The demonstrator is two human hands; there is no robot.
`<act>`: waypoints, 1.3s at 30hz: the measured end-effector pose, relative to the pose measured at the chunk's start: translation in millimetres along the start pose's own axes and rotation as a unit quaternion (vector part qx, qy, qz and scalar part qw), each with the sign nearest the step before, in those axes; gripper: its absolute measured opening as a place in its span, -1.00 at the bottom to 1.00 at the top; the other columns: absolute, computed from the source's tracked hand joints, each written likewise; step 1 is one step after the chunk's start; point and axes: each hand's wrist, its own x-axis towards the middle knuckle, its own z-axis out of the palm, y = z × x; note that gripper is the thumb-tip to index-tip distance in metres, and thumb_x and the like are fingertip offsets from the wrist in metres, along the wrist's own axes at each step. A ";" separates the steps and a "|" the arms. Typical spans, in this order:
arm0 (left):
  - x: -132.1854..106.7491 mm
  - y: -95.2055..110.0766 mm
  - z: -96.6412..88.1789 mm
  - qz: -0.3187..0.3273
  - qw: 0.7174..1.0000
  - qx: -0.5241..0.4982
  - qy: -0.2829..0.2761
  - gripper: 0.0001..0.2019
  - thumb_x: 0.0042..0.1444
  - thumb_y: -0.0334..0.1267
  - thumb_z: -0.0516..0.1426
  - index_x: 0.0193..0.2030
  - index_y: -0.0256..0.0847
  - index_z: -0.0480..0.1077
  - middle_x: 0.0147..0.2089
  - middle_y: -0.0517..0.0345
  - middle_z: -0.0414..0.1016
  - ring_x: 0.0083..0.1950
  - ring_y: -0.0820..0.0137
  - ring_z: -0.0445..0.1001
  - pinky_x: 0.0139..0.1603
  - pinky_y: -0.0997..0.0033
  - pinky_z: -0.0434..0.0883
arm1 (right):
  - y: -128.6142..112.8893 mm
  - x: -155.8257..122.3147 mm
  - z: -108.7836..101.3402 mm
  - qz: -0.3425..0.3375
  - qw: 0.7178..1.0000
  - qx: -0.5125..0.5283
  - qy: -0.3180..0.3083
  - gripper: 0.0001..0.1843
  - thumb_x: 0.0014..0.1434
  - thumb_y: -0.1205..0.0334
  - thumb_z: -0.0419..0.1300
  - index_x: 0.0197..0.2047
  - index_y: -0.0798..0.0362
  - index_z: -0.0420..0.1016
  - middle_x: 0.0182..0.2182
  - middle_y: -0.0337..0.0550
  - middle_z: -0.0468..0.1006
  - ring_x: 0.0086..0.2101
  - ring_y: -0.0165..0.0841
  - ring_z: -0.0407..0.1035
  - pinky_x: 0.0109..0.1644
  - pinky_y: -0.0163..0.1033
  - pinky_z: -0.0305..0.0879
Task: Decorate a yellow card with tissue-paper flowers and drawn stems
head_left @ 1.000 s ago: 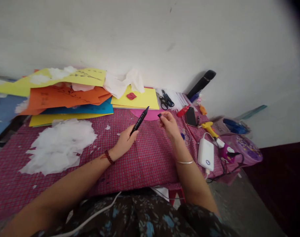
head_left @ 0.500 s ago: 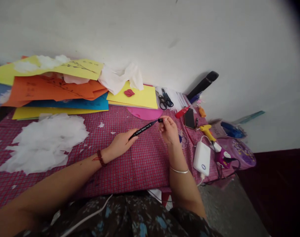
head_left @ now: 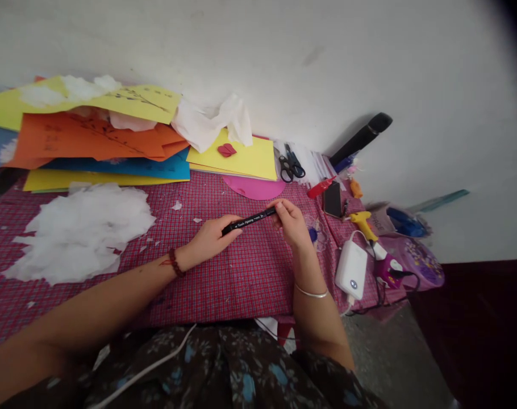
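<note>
A black marker pen (head_left: 250, 220) with white lettering spans the gap between my hands above the checked tablecloth (head_left: 241, 272). My left hand (head_left: 209, 241) is closed round its left end. The fingers of my right hand (head_left: 291, 222) pinch the capped right end, and the cap now sits on the pen. Just beyond lies a pink paper disc (head_left: 254, 187), partly under yellow sheets (head_left: 252, 159) that carry a small red paper shape (head_left: 226, 150). A pile of torn white tissue (head_left: 82, 233) spreads to the left of my left hand.
Folded coloured cards (head_left: 100, 139) are stacked at the back left against the wall. Scissors (head_left: 291, 166), a red tube (head_left: 321, 187), a phone (head_left: 332, 199), a yellow glue gun (head_left: 363, 224), a white power bank (head_left: 352, 268) and cords crowd the right side. Small paper scraps lie about.
The cap in my right hand has come onto the marker's tip, closing the gap between them. My head view has shifted slightly. Both hands keep their grip.
</note>
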 end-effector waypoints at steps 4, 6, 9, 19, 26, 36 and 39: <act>-1.5 2.8 0.1 -0.003 0.999 -0.013 0.035 -0.74 0.25 -0.16 0.13 0.01 -0.20 0.47 -0.05 0.07 0.61 -0.05 0.27 0.57 0.00 0.30 0.47 | 4.7 -1.2 14.6 -0.010 0.999 0.021 0.028 -0.54 0.22 -0.24 0.10 -0.35 0.01 0.42 -0.63 -0.36 0.30 -0.64 -0.51 0.15 -0.58 -0.37 0.06; -2.2 3.9 0.2 -0.006 0.999 -0.013 0.048 -0.75 0.24 -0.17 0.14 -0.02 -0.22 0.48 -0.07 0.06 0.62 -0.07 0.28 0.57 -0.01 0.30 0.47 | 9.3 -1.9 25.1 -0.011 0.997 0.046 0.053 -0.54 0.23 -0.26 0.08 -0.33 0.00 0.39 -0.65 -0.38 0.26 -0.66 -0.50 0.10 -0.60 -0.36 0.03; -3.0 3.1 0.9 -0.002 0.998 -0.003 0.066 -0.75 0.24 -0.18 0.14 -0.03 -0.23 0.50 -0.07 0.05 0.63 -0.07 0.28 0.58 0.00 0.28 0.49 | 15.2 -4.3 40.1 -0.012 0.994 0.072 0.081 -0.59 0.26 -0.23 0.06 -0.30 -0.05 0.31 -0.69 -0.44 0.17 -0.69 -0.49 0.01 -0.63 -0.35 -0.03; -6.3 -4.2 5.8 0.071 0.995 0.059 0.047 -0.61 0.33 -0.13 0.06 0.21 -0.21 0.42 0.17 -0.01 0.54 0.16 0.26 0.54 0.24 0.15 0.44 | 20.6 -6.8 54.1 0.018 0.990 0.064 0.123 -0.67 0.28 -0.12 0.04 -0.34 -0.09 0.12 -0.69 -0.48 0.01 -0.70 -0.47 -0.09 -0.63 -0.31 -0.12; -8.2 -5.0 6.1 0.100 0.990 0.081 0.049 -0.62 0.35 -0.14 0.04 0.21 -0.23 0.42 0.16 -0.01 0.55 0.14 0.28 0.55 0.21 0.21 0.45 | 25.9 -8.0 58.1 0.028 0.990 0.052 0.128 -0.71 0.30 -0.06 -0.01 -0.35 -0.09 0.08 -0.66 -0.47 0.00 -0.69 -0.47 -0.12 -0.62 -0.31 -0.11; -10.7 6.8 -3.9 0.112 0.932 0.344 0.021 -0.61 0.38 -0.08 -0.01 0.19 -0.15 0.45 -0.39 0.04 0.49 -0.36 0.33 0.48 -0.25 0.37 0.39 | 26.0 -7.2 62.9 0.031 0.990 0.047 0.127 -0.64 0.32 -0.17 -0.12 -0.33 -0.08 0.13 -0.62 -0.43 0.02 -0.65 -0.44 -0.08 -0.62 -0.32 -0.10; -9.0 7.6 -2.0 0.108 0.944 0.310 0.028 -0.62 0.37 -0.10 0.01 0.20 -0.16 0.43 -0.30 0.00 0.56 -0.28 0.29 0.54 -0.18 0.34 0.43 | 20.2 -8.2 68.0 0.016 0.992 0.054 0.113 -0.59 0.29 -0.24 -0.11 -0.29 -0.08 0.19 -0.64 -0.45 0.05 -0.67 -0.46 -0.08 -0.63 -0.34 -0.10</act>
